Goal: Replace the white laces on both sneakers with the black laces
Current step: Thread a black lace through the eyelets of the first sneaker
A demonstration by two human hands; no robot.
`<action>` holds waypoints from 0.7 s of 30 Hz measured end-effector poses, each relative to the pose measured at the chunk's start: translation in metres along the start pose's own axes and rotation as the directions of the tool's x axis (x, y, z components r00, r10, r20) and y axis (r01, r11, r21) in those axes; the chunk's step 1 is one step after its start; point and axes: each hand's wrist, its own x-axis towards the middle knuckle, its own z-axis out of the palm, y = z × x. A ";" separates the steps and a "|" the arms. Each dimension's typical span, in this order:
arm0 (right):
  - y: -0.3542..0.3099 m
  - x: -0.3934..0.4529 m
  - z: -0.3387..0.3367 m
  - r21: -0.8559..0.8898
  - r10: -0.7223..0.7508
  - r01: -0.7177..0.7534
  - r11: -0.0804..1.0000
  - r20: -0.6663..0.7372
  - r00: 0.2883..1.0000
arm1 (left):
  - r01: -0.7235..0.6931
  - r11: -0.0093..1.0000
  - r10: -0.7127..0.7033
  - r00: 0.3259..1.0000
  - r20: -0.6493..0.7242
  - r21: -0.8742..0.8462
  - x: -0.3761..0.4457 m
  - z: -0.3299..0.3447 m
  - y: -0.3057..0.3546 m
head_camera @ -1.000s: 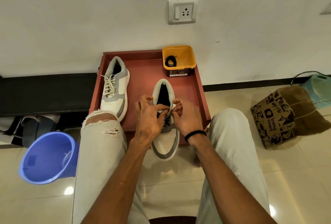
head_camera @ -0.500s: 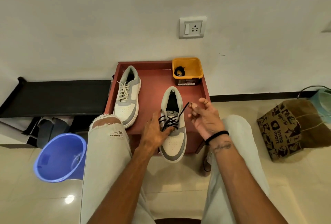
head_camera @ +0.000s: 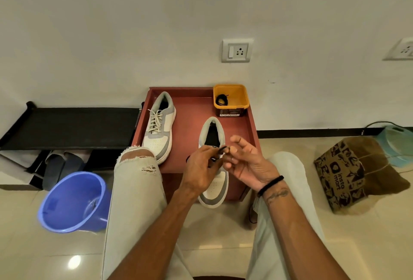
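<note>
Two grey-and-white sneakers rest on a red low table [head_camera: 192, 121]. The left sneaker [head_camera: 159, 127] carries white laces. Over the table's front edge hangs the toe of the right sneaker [head_camera: 213, 188], which has a black lace [head_camera: 221, 150] in its eyelets. My left hand [head_camera: 201, 169] and my right hand [head_camera: 248, 163] meet above that shoe's tongue, both pinching the black lace's ends. The lacing itself is mostly hidden by my hands. A second black lace [head_camera: 221, 100] lies coiled in a yellow tub [head_camera: 232, 92] at the table's back right.
My knees in pale jeans flank the table. A blue bucket [head_camera: 71, 201] stands on the floor at left, a black shoe rack [head_camera: 67, 127] behind it. A brown printed paper bag [head_camera: 348, 174] sits at right. The wall with a socket [head_camera: 237, 50] is close behind.
The head camera tilted up. My right hand pulled a lace end out to the right, then came back; both hands now meet over the tongue with the lace ends.
</note>
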 end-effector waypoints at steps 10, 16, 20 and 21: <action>0.019 0.015 -0.022 -0.862 -0.349 -0.209 0.462 -0.394 0.850 | -0.003 0.965 -0.028 0.993 -0.116 -0.264 0.007 -0.015 0.009; 0.028 0.031 -0.024 -0.956 -0.508 -0.137 0.259 -0.256 0.822 | 0.193 0.786 -0.116 0.979 0.166 -0.588 -0.001 -0.030 0.012; 0.026 0.043 -0.023 -0.663 -0.439 -0.022 0.749 -0.520 0.733 | 0.481 0.672 -0.440 0.871 0.220 -0.563 -0.005 -0.044 -0.002; 0.023 0.043 -0.020 -0.524 -0.401 0.065 0.850 -0.560 0.725 | 0.547 0.713 -0.504 0.835 0.222 -0.438 -0.007 -0.043 -0.010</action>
